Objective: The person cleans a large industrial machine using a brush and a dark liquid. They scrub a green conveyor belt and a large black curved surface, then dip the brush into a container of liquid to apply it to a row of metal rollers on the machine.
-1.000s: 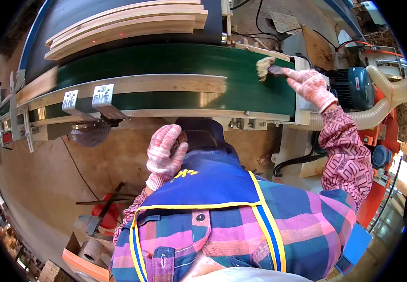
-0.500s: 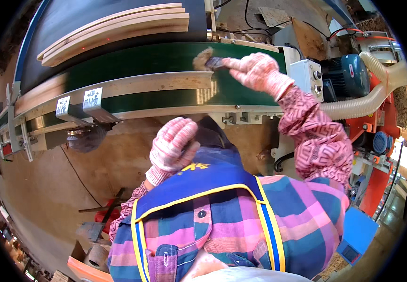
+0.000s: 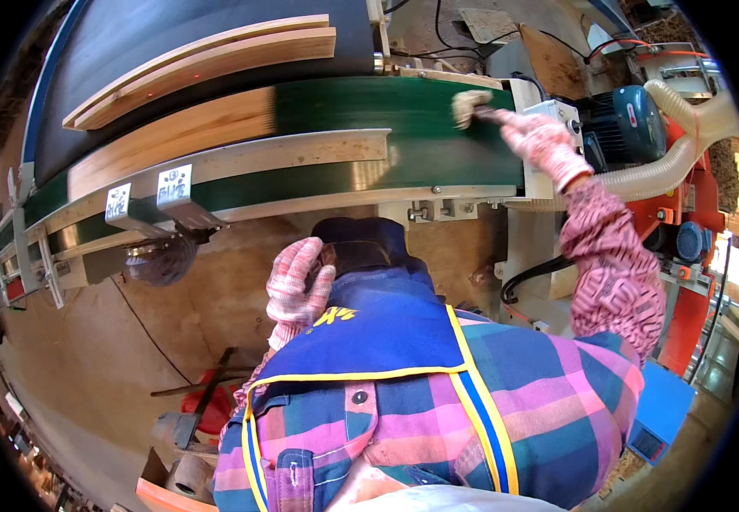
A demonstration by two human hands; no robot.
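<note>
My right hand (image 3: 547, 147), in a pink-and-white knit glove, grips a brush (image 3: 470, 109) by its dark handle. Its pale, worn bristles are over the right part of a green conveyor belt (image 3: 421, 154). Away from the belt, my left hand (image 3: 297, 286) hovers in front of my body in a matching glove. Its fingers are loosely bent, the thumb stands apart, and nothing shows in it. A wooden board (image 3: 177, 136), smeared by motion, lies on the left part of the belt, behind a long guide rail (image 3: 293, 154).
Two wooden strips (image 3: 207, 72) lie on a black belt (image 3: 156, 30) beyond the green one. Two metal brackets (image 3: 175, 192) hold the rail. At the right are a control box (image 3: 560, 115), a dark green motor (image 3: 640, 124) and a ribbed hose (image 3: 642, 181). A cardboard box (image 3: 158, 482) stands lower left.
My right hand has moved right with the brush. The board has slid right along the green belt. My left hand has shifted slightly left and down, its thumb now more apart.
</note>
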